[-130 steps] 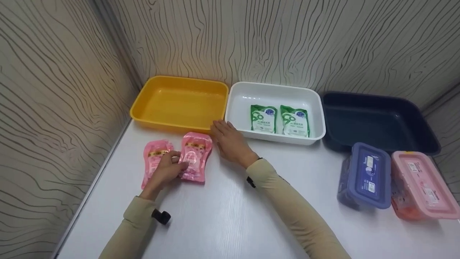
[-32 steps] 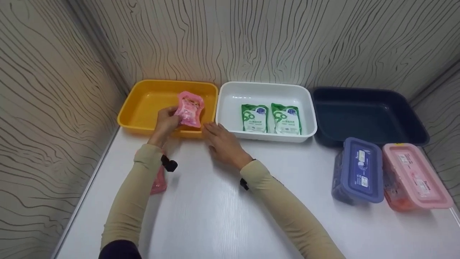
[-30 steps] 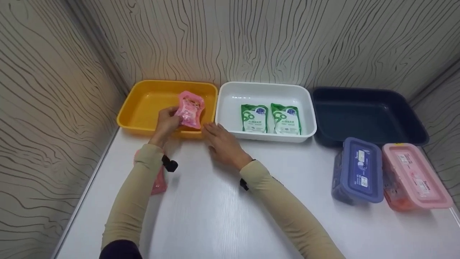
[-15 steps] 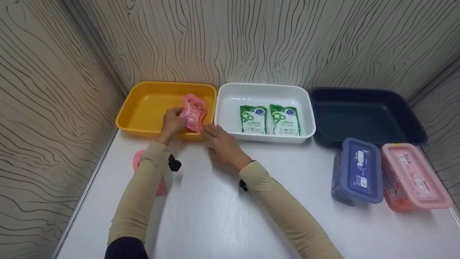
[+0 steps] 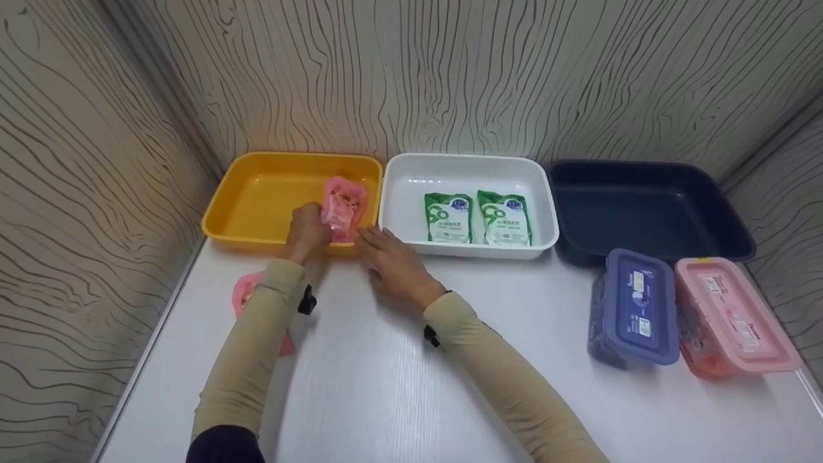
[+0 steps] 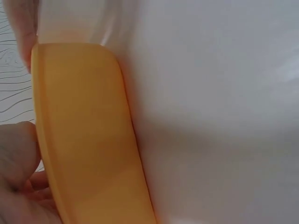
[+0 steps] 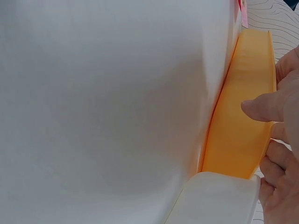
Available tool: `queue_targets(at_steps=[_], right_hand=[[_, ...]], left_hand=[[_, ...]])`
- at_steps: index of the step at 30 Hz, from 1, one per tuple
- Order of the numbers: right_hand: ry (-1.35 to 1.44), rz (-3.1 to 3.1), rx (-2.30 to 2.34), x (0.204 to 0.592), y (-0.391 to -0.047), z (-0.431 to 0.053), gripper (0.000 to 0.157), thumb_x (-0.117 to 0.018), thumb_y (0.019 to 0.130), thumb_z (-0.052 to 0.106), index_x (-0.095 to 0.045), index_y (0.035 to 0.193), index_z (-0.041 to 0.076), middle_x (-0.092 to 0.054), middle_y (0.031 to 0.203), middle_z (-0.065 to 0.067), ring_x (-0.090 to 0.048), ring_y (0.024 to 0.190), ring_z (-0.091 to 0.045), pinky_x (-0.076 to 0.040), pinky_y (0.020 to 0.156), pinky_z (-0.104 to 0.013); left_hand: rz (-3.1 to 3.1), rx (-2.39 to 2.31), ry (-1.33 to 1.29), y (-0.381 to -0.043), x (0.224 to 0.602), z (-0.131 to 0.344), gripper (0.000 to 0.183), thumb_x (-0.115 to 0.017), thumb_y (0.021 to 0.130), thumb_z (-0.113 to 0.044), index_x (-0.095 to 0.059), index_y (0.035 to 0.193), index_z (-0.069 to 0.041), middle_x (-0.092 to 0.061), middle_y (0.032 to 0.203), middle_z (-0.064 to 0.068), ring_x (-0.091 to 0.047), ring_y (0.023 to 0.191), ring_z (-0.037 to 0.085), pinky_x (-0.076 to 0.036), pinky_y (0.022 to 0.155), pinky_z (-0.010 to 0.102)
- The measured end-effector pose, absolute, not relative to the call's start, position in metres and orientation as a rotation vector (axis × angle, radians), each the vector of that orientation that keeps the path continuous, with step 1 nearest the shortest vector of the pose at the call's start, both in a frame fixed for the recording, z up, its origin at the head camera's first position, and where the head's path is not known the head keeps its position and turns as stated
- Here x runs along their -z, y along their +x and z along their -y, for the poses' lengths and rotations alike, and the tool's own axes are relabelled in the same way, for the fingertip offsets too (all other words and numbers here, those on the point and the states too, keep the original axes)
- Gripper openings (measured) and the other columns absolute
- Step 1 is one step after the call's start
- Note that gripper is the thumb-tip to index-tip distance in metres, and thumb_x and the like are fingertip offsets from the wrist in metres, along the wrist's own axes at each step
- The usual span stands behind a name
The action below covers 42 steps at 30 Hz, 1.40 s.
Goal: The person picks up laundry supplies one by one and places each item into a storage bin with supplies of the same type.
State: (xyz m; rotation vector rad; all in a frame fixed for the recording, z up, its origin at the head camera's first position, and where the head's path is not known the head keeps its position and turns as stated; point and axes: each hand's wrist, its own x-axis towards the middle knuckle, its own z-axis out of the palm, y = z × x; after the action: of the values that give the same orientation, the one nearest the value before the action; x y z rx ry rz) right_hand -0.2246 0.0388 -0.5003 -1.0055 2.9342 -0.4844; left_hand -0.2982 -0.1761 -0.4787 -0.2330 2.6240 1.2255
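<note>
In the head view my left hand (image 5: 307, 231) reaches over the front rim of the yellow tray (image 5: 257, 206). Its fingers pinch the left edge of a pink pouch (image 5: 344, 202), which lies along the tray's right end. My right hand (image 5: 397, 265) rests with extended fingers on the front corner where the yellow tray meets the white tray (image 5: 543, 218). The right wrist view has its thumb (image 7: 264, 107) in front of the yellow wall. Another pink pouch (image 5: 243, 294) lies on the table, mostly covered by my left sleeve. The left wrist view hides the held pouch behind the tray wall.
Two green-and-white pouches (image 5: 448, 220) lie in the white tray. A dark navy tray (image 5: 649, 166) stands right of it. In front of that sit a blue-lidded box (image 5: 642, 308) and a pink-lidded box (image 5: 736, 315). Patterned walls (image 5: 463, 77) rise behind and at both sides.
My left hand has brought one pink pouch from the table into the yellow tray, lowering it and shifting it slightly right. My right hand stays at the tray corner.
</note>
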Motion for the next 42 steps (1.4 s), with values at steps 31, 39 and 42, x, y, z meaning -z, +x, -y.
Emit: queue_targets(at_steps=[31, 39, 42], right_hand=[[-1.011, -2.914, 0.502, 0.5, -0.225, -0.041, 0.07, -0.067, 0.105, 0.014, -0.035, 0.167, 0.011, -0.03, 0.176, -0.006, -0.025, 0.165, -0.023, -0.018, 0.135, -0.042], [-1.012, -2.921, 0.458, 0.5, -0.226, -0.04, 0.071, -0.068, 0.104, 0.015, -0.035, 0.167, 0.011, -0.03, 0.176, -0.006, -0.025, 0.164, -0.024, -0.019, 0.135, -0.042], [-1.013, -2.92, 0.44, 0.499, -0.226, -0.039, 0.071, -0.07, 0.103, 0.016, -0.038, 0.166, 0.01, -0.031, 0.176, -0.007, -0.025, 0.164, -0.024, -0.018, 0.135, -0.041]], left_hand=[[-2.932, -1.035, -0.132, -0.281, 0.474, 0.188, 0.047, -0.065, 0.105, -0.022, -0.058, 0.141, 0.006, -0.064, 0.137, 0.026, -0.063, 0.111, 0.039, -0.056, 0.106, 0.054], [-3.089, -1.068, -0.082, -0.259, 0.47, 0.196, 0.045, -0.066, 0.105, -0.027, -0.063, 0.139, 0.003, -0.065, 0.139, 0.025, -0.062, 0.118, 0.042, -0.054, 0.11, 0.055], [-3.153, -1.054, -0.068, -0.248, 0.47, 0.2, 0.045, -0.066, 0.104, -0.027, -0.065, 0.137, 0.003, -0.066, 0.139, 0.025, -0.06, 0.122, 0.045, -0.05, 0.112, 0.057]])
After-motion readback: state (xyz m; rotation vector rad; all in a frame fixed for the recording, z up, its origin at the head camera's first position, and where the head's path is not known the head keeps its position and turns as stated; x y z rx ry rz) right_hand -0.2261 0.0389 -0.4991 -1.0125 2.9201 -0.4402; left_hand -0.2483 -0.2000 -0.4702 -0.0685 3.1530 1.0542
